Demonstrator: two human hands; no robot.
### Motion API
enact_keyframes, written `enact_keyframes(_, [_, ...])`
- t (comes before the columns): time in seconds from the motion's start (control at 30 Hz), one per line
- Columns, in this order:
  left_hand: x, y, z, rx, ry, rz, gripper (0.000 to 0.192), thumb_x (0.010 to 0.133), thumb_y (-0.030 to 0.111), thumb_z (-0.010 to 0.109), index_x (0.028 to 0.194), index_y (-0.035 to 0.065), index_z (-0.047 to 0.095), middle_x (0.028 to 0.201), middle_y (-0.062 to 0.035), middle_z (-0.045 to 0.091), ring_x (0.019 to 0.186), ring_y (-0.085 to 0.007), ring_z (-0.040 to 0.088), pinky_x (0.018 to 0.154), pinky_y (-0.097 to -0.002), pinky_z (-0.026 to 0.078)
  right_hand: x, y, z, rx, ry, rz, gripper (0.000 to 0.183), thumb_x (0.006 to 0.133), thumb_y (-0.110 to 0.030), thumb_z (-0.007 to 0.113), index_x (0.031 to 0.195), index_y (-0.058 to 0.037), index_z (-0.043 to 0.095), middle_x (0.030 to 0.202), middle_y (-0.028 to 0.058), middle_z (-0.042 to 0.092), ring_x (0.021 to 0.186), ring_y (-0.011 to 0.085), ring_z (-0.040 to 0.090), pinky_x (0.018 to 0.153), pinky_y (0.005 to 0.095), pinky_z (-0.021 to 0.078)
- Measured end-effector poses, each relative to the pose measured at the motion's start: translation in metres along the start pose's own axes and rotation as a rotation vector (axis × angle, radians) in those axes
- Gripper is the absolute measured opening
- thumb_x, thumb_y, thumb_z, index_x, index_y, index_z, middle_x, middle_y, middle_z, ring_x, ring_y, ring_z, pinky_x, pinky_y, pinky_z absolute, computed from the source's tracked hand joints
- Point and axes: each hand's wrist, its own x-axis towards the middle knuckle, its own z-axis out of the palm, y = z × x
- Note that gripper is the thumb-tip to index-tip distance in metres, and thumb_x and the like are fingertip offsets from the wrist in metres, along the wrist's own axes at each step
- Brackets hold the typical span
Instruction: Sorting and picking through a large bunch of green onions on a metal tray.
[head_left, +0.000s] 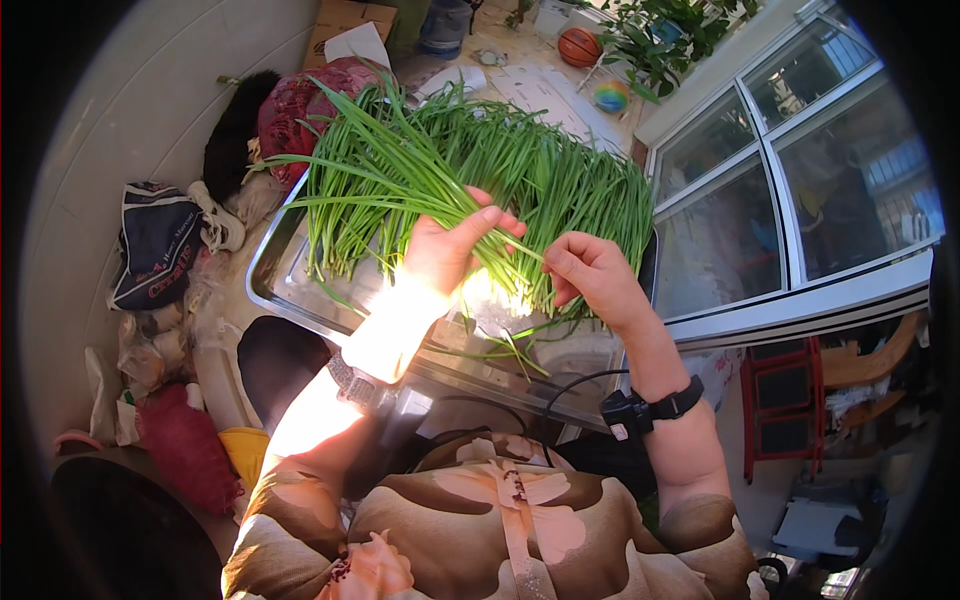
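My left hand (454, 244) is closed around a bunch of green Chinese chives (420, 176), their leaves fanning to the upper left and the stem ends pointing to the lower right. At those ends, the fingertips of my right hand (589, 274) pinch a pale stem. Below and behind both hands, a shiny metal tray (281, 296) holds a thick row of more chives (540, 165). A few loose blades (517, 349) lie across its near part. Strong sunlight washes out my left wrist and the tray beneath it.
A red mesh sack (296, 112) touches the tray's far left side. Bags and a white shoe (217, 217) lie to the left. A glazed window frame (772, 172) borders the right. Farther back are a basketball (579, 47), a multicoloured ball (611, 97) and a leafy plant (660, 45).
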Motion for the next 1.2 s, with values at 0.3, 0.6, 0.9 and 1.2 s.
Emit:
enact_keyframes(0.3, [-0.004, 0.002, 0.002, -0.035, -0.081, -0.050, 0.027, 0.085, 0.002, 0.056, 0.109, 0.0025, 0.043, 0.089, -0.0161, 0.061, 0.084, -0.0251, 0.063, 0.073, -0.0329, 0.054, 0.005, 0.005, -0.001, 0.022, -0.018, -0.032, 0.017, 0.085, -0.018, 0.061, 0.082, -0.0016, 0.058, 0.066, -0.0006, 0.056, 0.055, 0.0050, 0.053, 0.051, 0.0187, 0.0446])
enact_keyframes(0.6, [-0.005, 0.000, 0.004, -0.032, -0.032, -0.057, 0.025, 0.084, 0.001, 0.057, 0.106, 0.0026, 0.044, 0.089, -0.0164, 0.062, 0.084, -0.0254, 0.063, 0.070, -0.0335, 0.055, 0.003, -0.001, 0.003, 0.074, -0.072, -0.033, 0.015, 0.086, -0.014, 0.057, 0.086, 0.0009, 0.058, 0.071, 0.0026, 0.060, 0.062, 0.0088, 0.058, 0.060, 0.0214, 0.0491])
enact_keyframes(0.9, [-0.003, 0.001, 0.002, -0.013, -0.013, -0.018, 0.024, 0.084, -0.001, 0.055, 0.106, 0.0030, 0.045, 0.090, -0.0162, 0.061, 0.085, -0.0251, 0.063, 0.072, -0.0335, 0.054, -0.007, 0.001, -0.009, 0.060, -0.077, 0.022, 0.017, 0.087, -0.011, 0.054, 0.094, 0.0030, 0.059, 0.075, 0.0063, 0.063, 0.066, 0.0118, 0.062, 0.063, 0.0233, 0.0516])
enact_keyframes(1.2, [-0.007, 0.011, 0.002, -0.080, -0.160, -0.032, 0.028, 0.087, 0.002, 0.053, 0.113, 0.0041, 0.042, 0.094, -0.0149, 0.062, 0.093, -0.0254, 0.061, 0.079, -0.0339, 0.052, -0.010, 0.002, -0.018, 0.083, 0.100, 0.007, 0.017, 0.086, -0.016, 0.058, 0.091, -0.0003, 0.062, 0.068, 0.0027, 0.061, 0.058, 0.0098, 0.060, 0.056, 0.0216, 0.0509])
